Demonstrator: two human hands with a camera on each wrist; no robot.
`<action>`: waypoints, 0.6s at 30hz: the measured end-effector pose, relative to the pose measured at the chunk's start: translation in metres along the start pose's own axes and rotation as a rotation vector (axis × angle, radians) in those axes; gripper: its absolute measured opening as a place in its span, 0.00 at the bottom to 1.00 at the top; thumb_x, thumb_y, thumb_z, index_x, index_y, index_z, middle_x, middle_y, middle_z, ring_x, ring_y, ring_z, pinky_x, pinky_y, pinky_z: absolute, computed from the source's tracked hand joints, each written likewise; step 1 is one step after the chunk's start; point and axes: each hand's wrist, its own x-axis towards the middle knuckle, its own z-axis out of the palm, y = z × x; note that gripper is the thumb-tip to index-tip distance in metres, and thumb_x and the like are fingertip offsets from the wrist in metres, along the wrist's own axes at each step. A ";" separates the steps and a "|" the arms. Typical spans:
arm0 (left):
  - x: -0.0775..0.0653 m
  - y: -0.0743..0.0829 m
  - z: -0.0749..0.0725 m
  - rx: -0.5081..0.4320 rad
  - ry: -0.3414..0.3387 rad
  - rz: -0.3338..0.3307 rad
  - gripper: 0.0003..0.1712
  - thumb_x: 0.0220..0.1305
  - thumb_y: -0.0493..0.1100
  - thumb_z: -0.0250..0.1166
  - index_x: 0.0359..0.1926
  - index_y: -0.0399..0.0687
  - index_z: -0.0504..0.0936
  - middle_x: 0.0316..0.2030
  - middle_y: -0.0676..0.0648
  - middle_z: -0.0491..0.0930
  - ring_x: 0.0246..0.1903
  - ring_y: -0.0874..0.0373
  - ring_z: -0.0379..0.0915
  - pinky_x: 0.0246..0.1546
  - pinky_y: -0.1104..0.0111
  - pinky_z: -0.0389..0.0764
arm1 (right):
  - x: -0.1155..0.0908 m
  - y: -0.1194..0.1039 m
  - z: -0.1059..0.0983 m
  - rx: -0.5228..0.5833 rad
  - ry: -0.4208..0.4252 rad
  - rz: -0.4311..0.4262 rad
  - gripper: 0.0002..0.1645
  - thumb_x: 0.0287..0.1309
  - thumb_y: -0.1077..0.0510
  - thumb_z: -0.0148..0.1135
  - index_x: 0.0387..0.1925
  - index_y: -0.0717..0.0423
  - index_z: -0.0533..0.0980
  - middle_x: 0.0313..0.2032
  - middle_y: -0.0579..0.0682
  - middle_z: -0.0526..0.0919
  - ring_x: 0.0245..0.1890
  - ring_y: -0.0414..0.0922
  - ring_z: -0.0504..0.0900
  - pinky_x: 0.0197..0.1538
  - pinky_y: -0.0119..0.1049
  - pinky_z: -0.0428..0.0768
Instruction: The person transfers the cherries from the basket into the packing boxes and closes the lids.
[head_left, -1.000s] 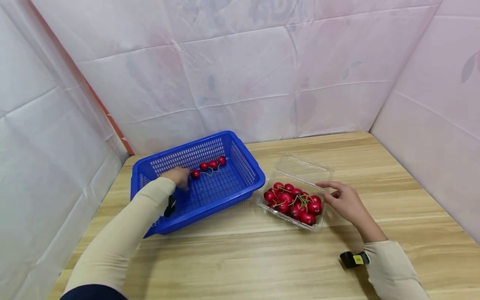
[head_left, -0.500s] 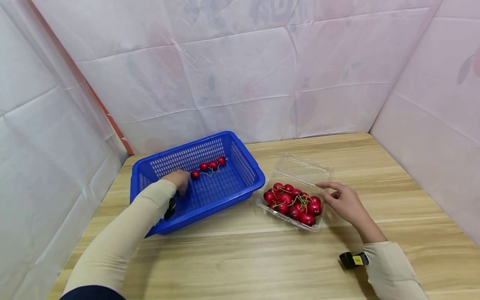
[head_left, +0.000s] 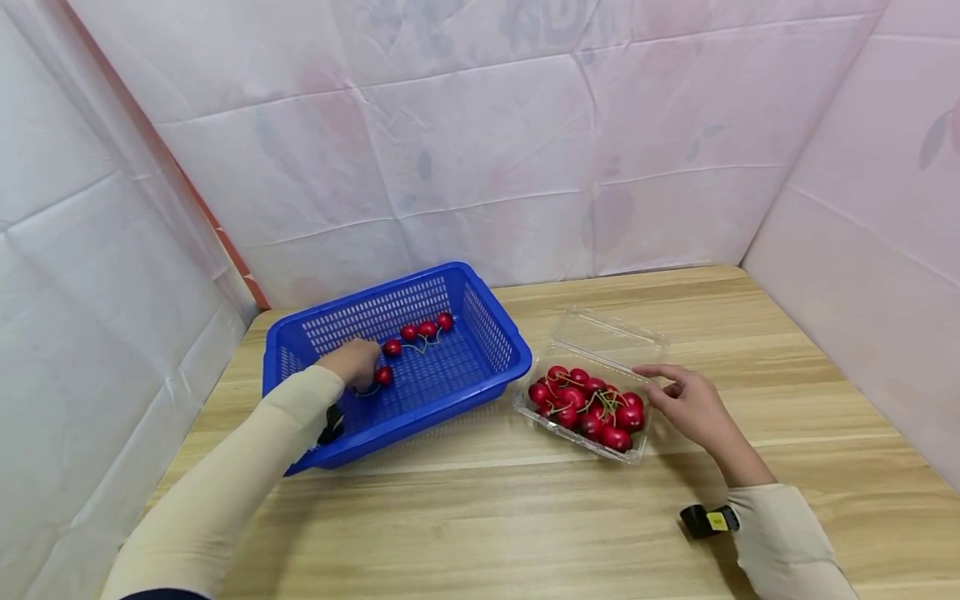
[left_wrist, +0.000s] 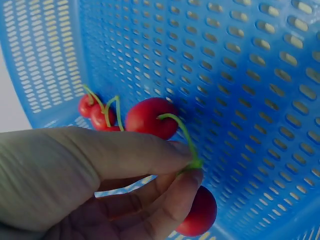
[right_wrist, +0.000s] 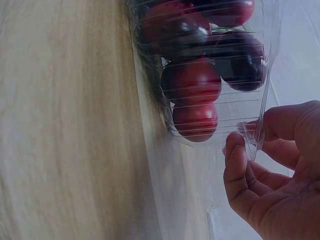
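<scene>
In the blue plastic basket (head_left: 397, 425), my left hand (head_left: 352, 362) pinches a green cherry stem between thumb and fingertip. The cherry (left_wrist: 150, 117) on that stem shows just above the thumb in the left wrist view. Another cherry (left_wrist: 200, 212) is partly hidden behind the fingers. Several cherries (head_left: 426, 329) form a row along the basket's far side. To the right, my right hand (head_left: 690, 404) holds the edge of an open clear plastic box (head_left: 637, 454), thumb and fingers on either side of its rim. Many red cherries (head_left: 572, 398) with stems fill the box.
Both containers stand on a wood-grain table (head_left: 480, 525). The box's clear lid (head_left: 607, 333) lies folded back behind it. Pale printed sheets (head_left: 480, 158) hang as walls at the back and sides.
My left hand has shifted slightly left in the basket, and one more cherry has come into view beside its fingers. My right hand and the box have stayed in place.
</scene>
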 end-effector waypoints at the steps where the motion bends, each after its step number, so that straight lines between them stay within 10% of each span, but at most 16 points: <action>1: -0.002 0.000 0.000 0.011 0.011 0.018 0.16 0.56 0.26 0.62 0.48 0.34 0.78 0.41 0.38 0.78 0.34 0.49 0.71 0.30 0.65 0.75 | 0.000 0.000 0.000 0.000 0.001 0.000 0.18 0.66 0.60 0.55 0.55 0.61 0.76 0.22 0.52 0.80 0.13 0.34 0.63 0.16 0.31 0.63; 18: -0.062 0.018 -0.035 0.083 0.333 0.298 0.09 0.49 0.23 0.64 0.28 0.39 0.81 0.27 0.42 0.81 0.29 0.51 0.76 0.34 0.59 0.80 | 0.001 0.003 0.002 -0.003 0.008 -0.008 0.18 0.66 0.60 0.54 0.55 0.62 0.76 0.25 0.54 0.83 0.13 0.34 0.63 0.16 0.31 0.62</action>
